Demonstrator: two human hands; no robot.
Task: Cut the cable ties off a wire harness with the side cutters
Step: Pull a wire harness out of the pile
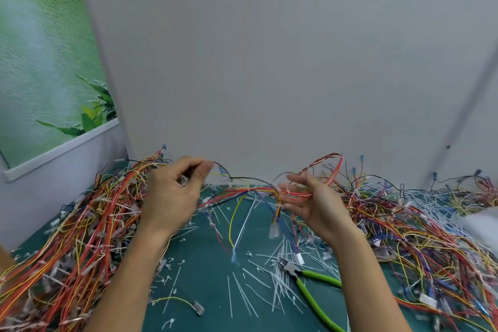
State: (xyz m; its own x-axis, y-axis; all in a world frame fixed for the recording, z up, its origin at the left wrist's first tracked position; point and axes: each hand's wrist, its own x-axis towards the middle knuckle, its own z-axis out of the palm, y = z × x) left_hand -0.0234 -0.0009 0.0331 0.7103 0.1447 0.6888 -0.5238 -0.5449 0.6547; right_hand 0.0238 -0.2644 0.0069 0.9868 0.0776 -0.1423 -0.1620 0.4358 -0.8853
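A wire harness (252, 191) of red, orange, yellow, blue and black wires stretches between my two hands above the green mat. My left hand (172, 194) pinches one end of it with its fingers closed. My right hand (312, 202) holds the other end, where a small white cable tie (287, 192) wraps the red wires; its fingers are partly spread. Loose wire ends with clear connectors hang down from the middle. The side cutters (307, 281), with green handles, lie on the mat below my right forearm, untouched by either hand.
A big heap of harnesses (80, 237) fills the left side, and another heap (420, 232) fills the right. Several cut white cable ties (242, 291) litter the green mat (210, 264). A grey wall rises just behind.
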